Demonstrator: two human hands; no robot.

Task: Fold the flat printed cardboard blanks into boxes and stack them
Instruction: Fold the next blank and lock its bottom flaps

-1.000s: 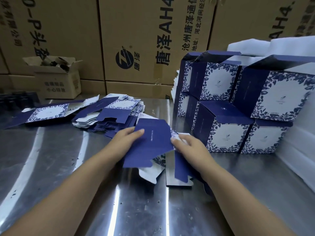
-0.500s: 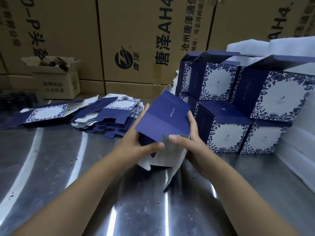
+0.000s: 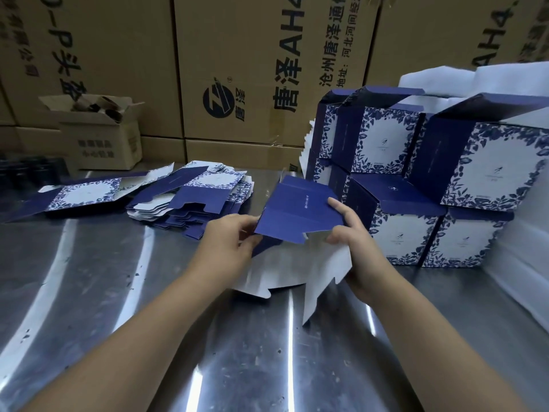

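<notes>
So both hands were on one blank (image 3: 300, 214) at the center of the frame, lifted just off the desk (image 3: 124, 292). Left hand (image 3: 230, 248) pinched its left edge, right hand (image 3: 355, 242) gripped the right edge with fingers curled over the navy panel. Long axis ran left to right between them, navy face tilted up and away, white flaps hanging down toward the bottom of the frame, one nearly touching the steel. Neither hand looked nearer, so I'd guess the next squeeze came from both sides equally.

Just right of the hands sat the stacked finished boxes (image 3: 416, 185), two tiers, pretty close. That's the tight spot for swinging flaps. Left of center lay the flat blanks pile (image 3: 190, 203), with brown cartons (image 3: 237, 69) along the back.
</notes>
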